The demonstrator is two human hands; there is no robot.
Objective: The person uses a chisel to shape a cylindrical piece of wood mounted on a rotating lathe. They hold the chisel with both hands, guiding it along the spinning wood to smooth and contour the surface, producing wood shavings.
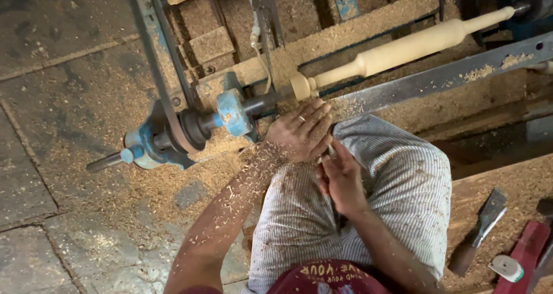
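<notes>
While my knee is drawn up under both hands, my left hand (299, 134) lies flat, fingers extended and closed together, resting on the striped trouser knee (397, 173) just beside the near end of the turned wooden spindle (403, 47). It grips nothing that I can see. My right hand (341, 180) sits directly below it, fingers curled; something thin shows between the two hands, but I cannot tell whether the right hand holds it.

The spindle is mounted on the lathe (190, 127), its long axis running from the knobbed end near my left fingertips up and away toward the far right corner of the lathe bed. The knobbed end lies just above the left hand, near but apart. The left hand is the nearer one; the right is farther, behind it.

A chisel (481, 228) lies well apart on the wooden board (489, 184) at right. Sawdust (115, 115) covers the floor and my left forearm.
</notes>
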